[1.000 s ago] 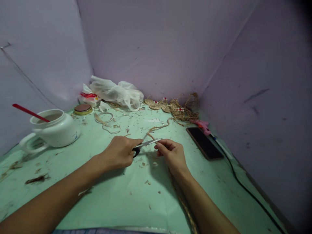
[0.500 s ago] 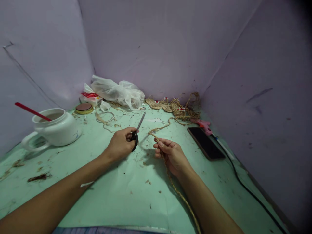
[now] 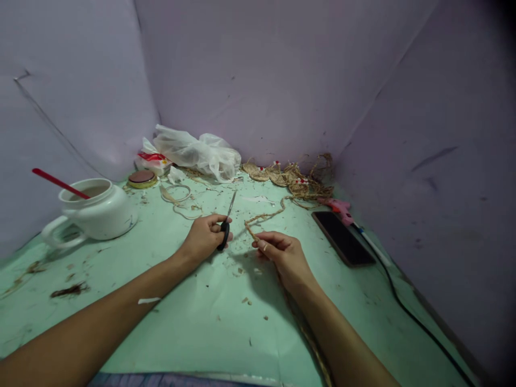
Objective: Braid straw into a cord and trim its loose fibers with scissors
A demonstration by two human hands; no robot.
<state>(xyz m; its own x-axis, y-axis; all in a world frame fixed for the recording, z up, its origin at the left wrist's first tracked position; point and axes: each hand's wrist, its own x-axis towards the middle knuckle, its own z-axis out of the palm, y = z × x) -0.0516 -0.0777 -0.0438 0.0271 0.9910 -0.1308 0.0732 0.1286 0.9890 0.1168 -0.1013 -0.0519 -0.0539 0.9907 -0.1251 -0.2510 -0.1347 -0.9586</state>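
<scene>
Your left hand has its fingers curled around the scissors, blades pointing toward the back of the bench. Your right hand pinches the rope firmly between thumb and fingers, its far length running across the bench toward a tangle near the phone.

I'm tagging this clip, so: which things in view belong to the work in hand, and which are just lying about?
Belong to the work:
black-handled scissors, in the left hand
twisted fibre cord, in the right hand
probably the beaded fibre coils and pink glue gun, neither being touched

Apparently just lying about:
white mug with a red stick in it
smartphone
translucent plastic bag
</scene>
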